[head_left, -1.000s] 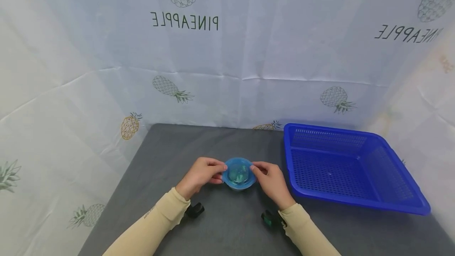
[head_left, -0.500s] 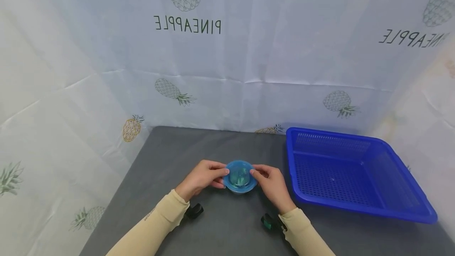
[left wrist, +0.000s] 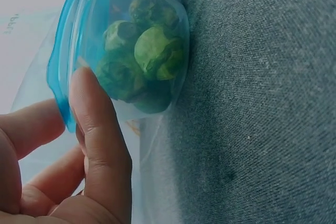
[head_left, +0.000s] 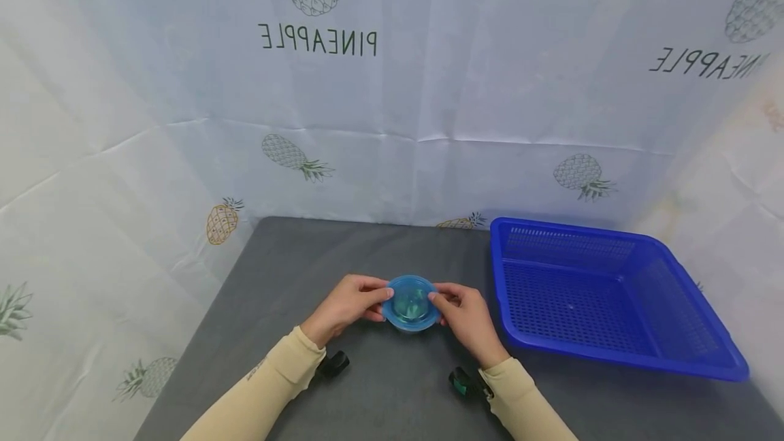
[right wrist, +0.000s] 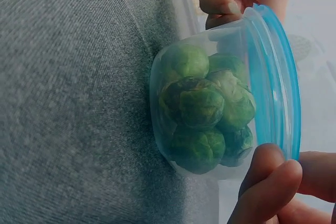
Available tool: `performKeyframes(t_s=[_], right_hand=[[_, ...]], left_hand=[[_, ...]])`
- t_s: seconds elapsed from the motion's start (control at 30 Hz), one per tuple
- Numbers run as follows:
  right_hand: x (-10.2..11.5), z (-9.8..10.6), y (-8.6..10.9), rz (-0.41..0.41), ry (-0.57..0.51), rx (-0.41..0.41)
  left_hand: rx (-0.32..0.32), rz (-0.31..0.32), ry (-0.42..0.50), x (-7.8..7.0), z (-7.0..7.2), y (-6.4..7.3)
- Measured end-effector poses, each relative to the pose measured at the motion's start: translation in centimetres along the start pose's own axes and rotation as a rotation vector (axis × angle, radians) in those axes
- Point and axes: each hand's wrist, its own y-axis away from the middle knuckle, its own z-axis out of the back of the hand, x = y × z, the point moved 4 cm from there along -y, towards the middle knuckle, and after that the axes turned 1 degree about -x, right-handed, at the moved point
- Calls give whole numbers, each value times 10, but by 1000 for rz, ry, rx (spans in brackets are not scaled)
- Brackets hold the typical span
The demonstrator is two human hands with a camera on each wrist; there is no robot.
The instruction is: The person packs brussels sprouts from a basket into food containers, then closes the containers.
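A small clear round food container (left wrist: 163,87) with a blue lid (head_left: 412,284) stands on the grey cloth. Several Brussels sprouts (right wrist: 202,106) show through its wall. On the left side, my left hand (head_left: 352,305) pinches the lid's rim, thumb on top and fingers under the edge. My right hand (head_left: 465,315) does the same at the right side of the rim. In both wrist views the lid lies over the container's mouth, with fingertips close under its edge.
A blue perforated plastic basket (head_left: 566,305) stands to the right of my right hand. Grey cloth (head_left: 380,386) covers the table. Behind it hangs a white curtain (head_left: 392,94) with pineapple prints. Black wrist devices (head_left: 333,364) sit under both sleeves.
Both hands keep their hold at the lid's rim, with my right thumb a little further in over it. The whole head view has shifted slightly.
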Motion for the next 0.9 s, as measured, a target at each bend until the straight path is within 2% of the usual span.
performKeyframes(t_s=[0.17, 0.37, 0.67, 0.83, 0.9], right_hand=[[1, 1, 2, 0, 10, -4], [2, 2, 2, 10, 26, -8], [2, 2, 3, 30, -5, 76], [2, -1, 0, 54, -10, 43], [2, -3, 0, 65, 26, 23]], left_hand=[[-2, -23, -9, 0, -1, -1], [-42, -38, -42, -2, -3, -3], [-66, -39, -32, -2, -3, -1], [-85, -30, -31, -1, -2, -3], [-97, -29, -32, 0, -2, -3]])
